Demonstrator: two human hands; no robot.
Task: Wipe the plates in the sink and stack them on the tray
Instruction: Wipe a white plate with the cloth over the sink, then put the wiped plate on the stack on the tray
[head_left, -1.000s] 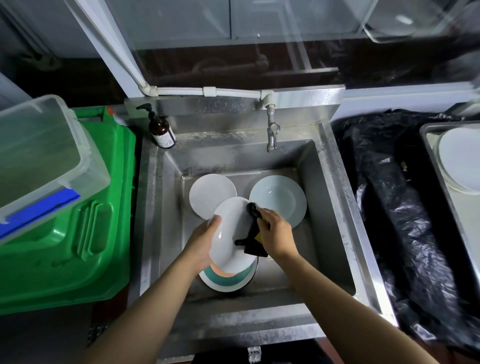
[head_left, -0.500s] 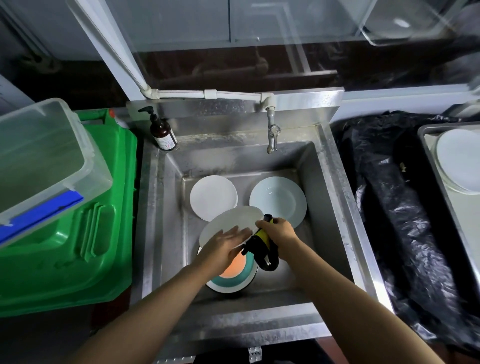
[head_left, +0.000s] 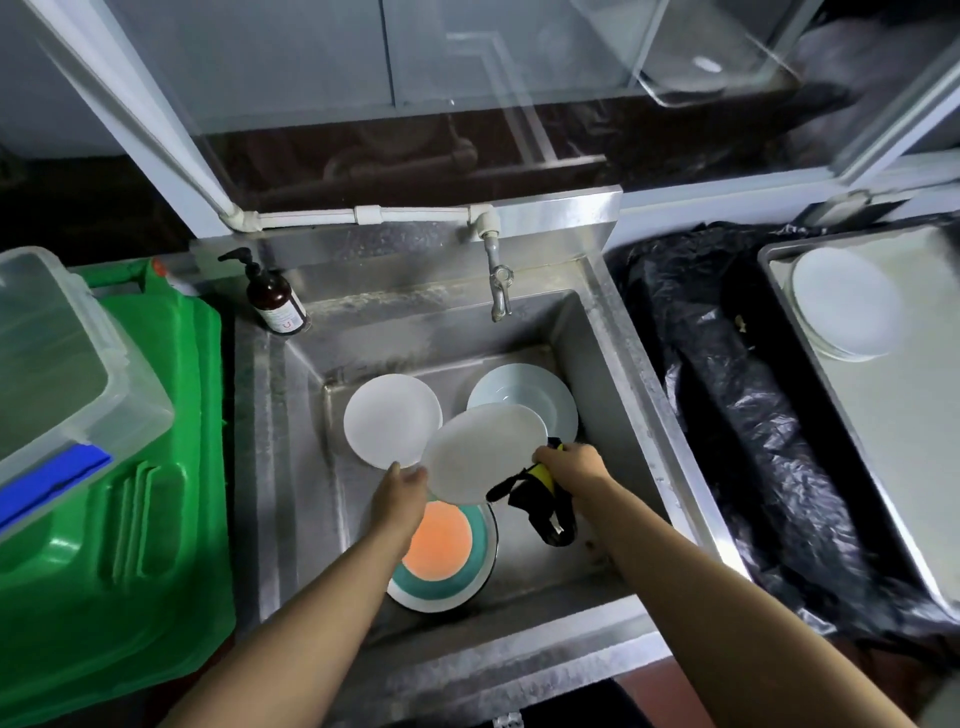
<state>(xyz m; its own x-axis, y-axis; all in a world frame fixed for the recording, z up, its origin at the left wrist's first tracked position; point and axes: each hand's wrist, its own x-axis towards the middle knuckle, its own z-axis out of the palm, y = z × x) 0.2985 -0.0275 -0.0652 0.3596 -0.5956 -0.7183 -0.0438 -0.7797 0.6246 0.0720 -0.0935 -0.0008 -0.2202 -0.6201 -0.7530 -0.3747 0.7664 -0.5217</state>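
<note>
Steel sink: left hand holds white plate; right hand grips cloth.

A brown pump bottle with a white label stood upright left of centre in the frame. A metal tap hung from a white pipe at upper centre. A large green bin filled the lower left, with a clear plastic box resting on it at the left edge. A black plastic bag lay crumpled across the right side.
</note>
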